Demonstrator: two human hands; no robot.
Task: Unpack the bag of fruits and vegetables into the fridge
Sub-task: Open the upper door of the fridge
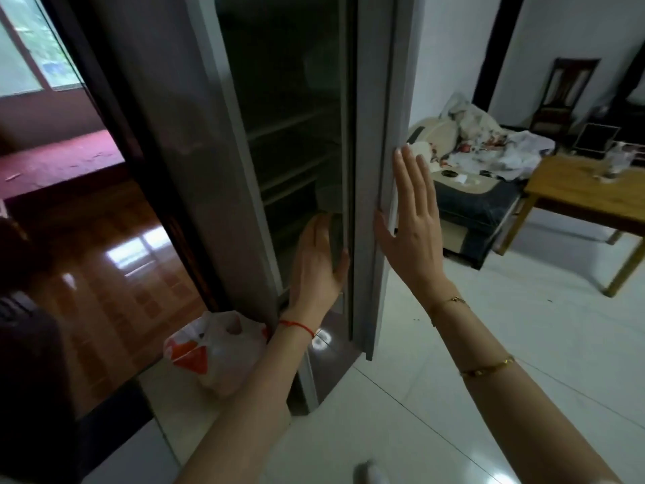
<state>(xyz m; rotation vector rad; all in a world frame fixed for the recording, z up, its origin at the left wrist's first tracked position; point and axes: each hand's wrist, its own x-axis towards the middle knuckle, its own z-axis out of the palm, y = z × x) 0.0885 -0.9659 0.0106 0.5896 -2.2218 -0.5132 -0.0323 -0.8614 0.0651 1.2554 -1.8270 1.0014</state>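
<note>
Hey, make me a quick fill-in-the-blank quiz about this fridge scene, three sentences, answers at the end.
1. The plastic bag sits on the ____ beside the fridge.
2. The right hand rests with straight fingers on the edge of the fridge ____.
3. The left hand reaches ____ the fridge, below the shelves.

Answers: floor; door; into

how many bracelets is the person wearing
3: a red string bracelet on the left wrist, a thin gold chain on the right wrist, a gold bangle further up that forearm.

Flat right hand [412,218] on fridge door [375,134] edge, left hand [319,263] inside, bag [216,347] on floor
</note>
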